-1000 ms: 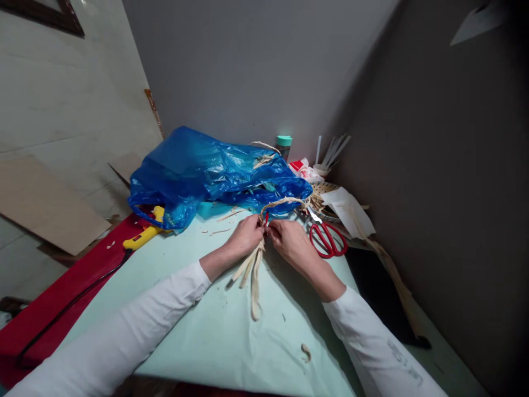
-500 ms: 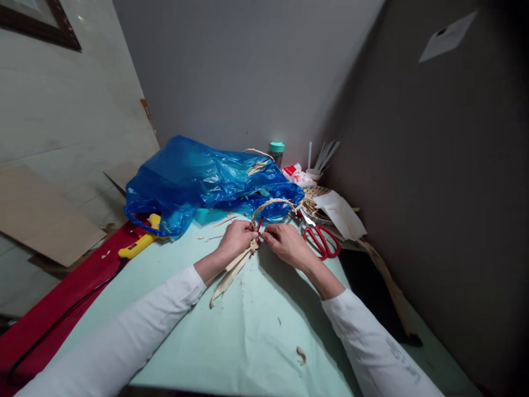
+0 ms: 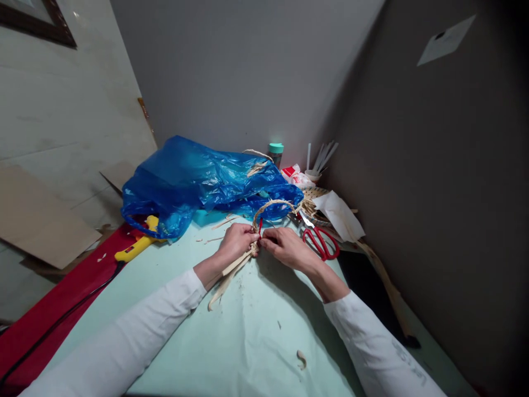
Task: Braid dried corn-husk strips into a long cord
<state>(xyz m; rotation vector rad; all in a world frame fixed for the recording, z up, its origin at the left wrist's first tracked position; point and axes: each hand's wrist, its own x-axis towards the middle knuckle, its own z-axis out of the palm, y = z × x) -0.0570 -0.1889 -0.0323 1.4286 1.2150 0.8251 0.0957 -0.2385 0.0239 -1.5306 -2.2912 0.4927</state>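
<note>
A braided straw-coloured cord [image 3: 273, 202] of dried husk arches up from my fingers, its far end curving down towards the scissors. My left hand [image 3: 235, 242] is closed around its near end, where loose husk strips [image 3: 227, 281] trail towards me over the cloth. A thin red tie [image 3: 260, 224] stands up at the cord between my two hands. Against it, the fingers of my right hand [image 3: 285, 248] are pinched together; the exact grip is too small to see clearly. Red-handled scissors [image 3: 326, 242] lie just right of my right hand.
A blue plastic bag [image 3: 206, 176] lies across the back. At left is a yellow glue gun [image 3: 134, 248] with a black cord. A teal-lidded jar [image 3: 275, 150], a cup of white sticks [image 3: 313, 175] and a woven basket [image 3: 316, 193] stand near the wall. Husk scraps dot the cloth.
My right hand has shifted slightly, its fingers still close to the red tie. My left hand keeps its hold on the braided cord. The view has moved a little.
</note>
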